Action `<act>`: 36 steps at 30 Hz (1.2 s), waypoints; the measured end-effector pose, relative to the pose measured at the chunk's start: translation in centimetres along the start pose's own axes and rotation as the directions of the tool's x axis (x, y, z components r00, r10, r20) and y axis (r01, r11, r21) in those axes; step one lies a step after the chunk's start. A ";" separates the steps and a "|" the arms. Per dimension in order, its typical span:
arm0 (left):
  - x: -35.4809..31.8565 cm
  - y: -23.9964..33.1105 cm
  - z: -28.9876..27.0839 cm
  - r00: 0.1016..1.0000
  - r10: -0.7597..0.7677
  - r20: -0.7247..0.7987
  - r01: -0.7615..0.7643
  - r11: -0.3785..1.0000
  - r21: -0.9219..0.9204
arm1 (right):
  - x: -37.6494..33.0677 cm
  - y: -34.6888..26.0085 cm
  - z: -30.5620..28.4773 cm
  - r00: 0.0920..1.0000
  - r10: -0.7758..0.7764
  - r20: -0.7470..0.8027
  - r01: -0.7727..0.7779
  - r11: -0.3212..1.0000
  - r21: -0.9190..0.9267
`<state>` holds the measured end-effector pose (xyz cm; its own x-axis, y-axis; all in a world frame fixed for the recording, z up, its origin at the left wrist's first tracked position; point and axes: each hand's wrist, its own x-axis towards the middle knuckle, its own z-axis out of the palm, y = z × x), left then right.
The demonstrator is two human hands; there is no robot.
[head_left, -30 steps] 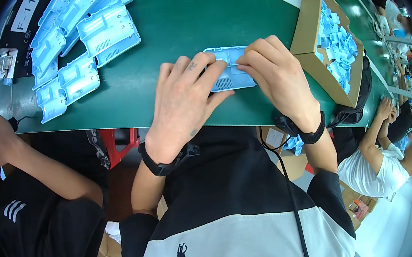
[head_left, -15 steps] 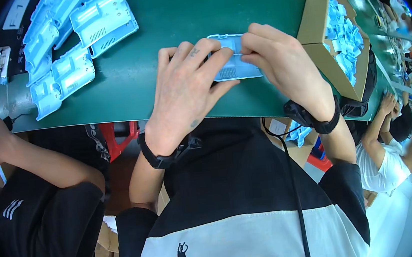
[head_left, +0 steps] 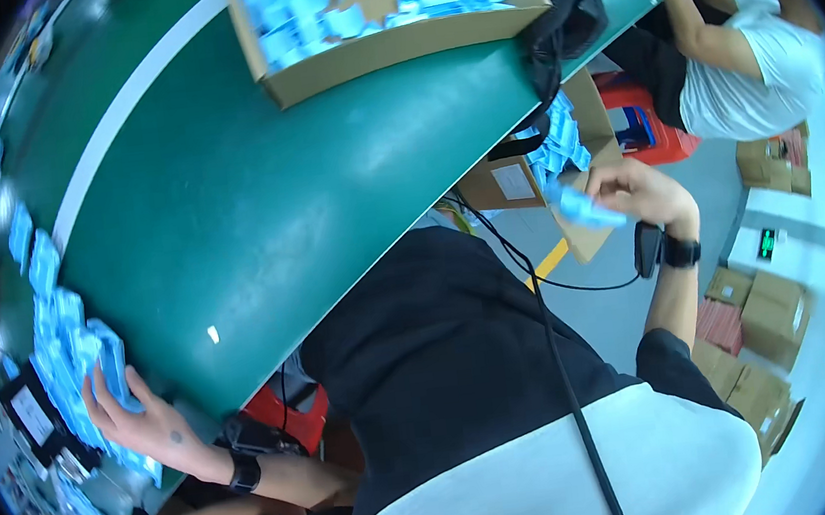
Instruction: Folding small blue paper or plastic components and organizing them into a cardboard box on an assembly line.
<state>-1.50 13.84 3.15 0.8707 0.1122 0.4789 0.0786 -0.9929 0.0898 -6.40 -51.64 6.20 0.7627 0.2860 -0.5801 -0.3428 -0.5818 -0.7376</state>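
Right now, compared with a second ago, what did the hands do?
The hands moved apart. The left hand went left, to the blue shells; the right hand went right, holding a blurred blue piece near the lower box. I can't tell if it's the one both held. The upper box stays on the green table.

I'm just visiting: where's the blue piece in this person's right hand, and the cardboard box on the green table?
Blue piece (head_left: 576, 206): head view, middle of its blurred visible surface.
Cardboard box (head_left: 401, 48): head view, outer side wall.
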 end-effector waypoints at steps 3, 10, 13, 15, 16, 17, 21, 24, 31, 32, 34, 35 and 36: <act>0.4 0.2 1.8 0.995 -0.070 -0.074 0.068 0.997 -0.037 | 0.8 14.8 -1.1 0.888 0.284 -0.363 -0.236 0.956 0.172; 0.8 1.9 1.1 0.996 -0.087 -0.008 0.085 0.991 -0.105 | 13.3 22.1 -1.7 0.470 0.251 -0.847 -0.454 0.891 0.012; 0.0 2.7 -0.4 0.996 -0.085 -0.016 0.083 0.991 -0.102 | 18.3 20.2 -1.9 0.474 0.173 -0.863 -0.524 0.843 -0.118; 0.5 4.5 -0.6 0.999 -0.024 -0.028 0.020 0.992 -0.125 | 20.7 24.0 -3.1 0.504 0.004 -0.864 -0.538 0.783 -0.310; 0.6 5.3 -0.8 0.999 -0.026 -0.025 0.023 0.994 -0.104 | 21.8 25.2 -2.9 0.509 -0.011 -0.861 -0.511 0.801 -0.313; 1.5 6.2 0.5 1.000 -0.022 0.007 0.023 0.982 -0.187 | 19.8 30.7 -4.4 0.379 -0.207 -0.902 -0.294 0.897 -0.329; 1.0 7.0 0.2 0.995 -0.104 0.000 0.102 0.979 -0.179 | 19.2 31.1 -6.4 0.431 -0.092 -0.898 -0.148 0.974 -0.171; 0.6 7.1 -0.4 0.987 -0.153 -0.037 0.143 0.969 -0.201 | 15.6 24.4 -6.9 0.349 -0.389 -0.853 -0.196 0.859 -0.472; 0.8 7.8 -1.3 0.985 -0.135 -0.105 0.114 0.975 -0.191 | 2.3 4.7 -8.8 -0.253 0.080 -0.964 0.497 0.866 -0.059; 1.1 7.7 -1.4 0.986 -0.118 -0.120 0.093 0.976 -0.198 | 3.0 -1.2 -7.4 -0.273 -0.017 -0.962 0.523 0.837 -0.163; 1.6 8.2 -1.6 0.987 -0.086 -0.137 0.056 0.977 -0.208 | 5.9 -8.3 -5.5 -0.009 -0.293 -0.956 0.498 0.828 -0.258; 1.7 8.8 -1.8 0.986 -0.071 -0.152 0.040 0.979 -0.201 | 7.2 -12.7 -3.3 0.216 -0.410 -0.886 0.226 0.904 -0.363; 1.2 9.1 -2.2 0.983 -0.073 -0.167 0.041 0.982 -0.183 | 9.8 -16.6 -2.1 0.501 -0.567 -0.654 0.299 0.822 -0.484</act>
<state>-0.81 5.08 6.44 0.7693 0.1893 0.6103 0.0242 -0.9631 0.2682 7.89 -40.81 13.51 0.9352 -0.0246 0.3533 0.2113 -0.7617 -0.6125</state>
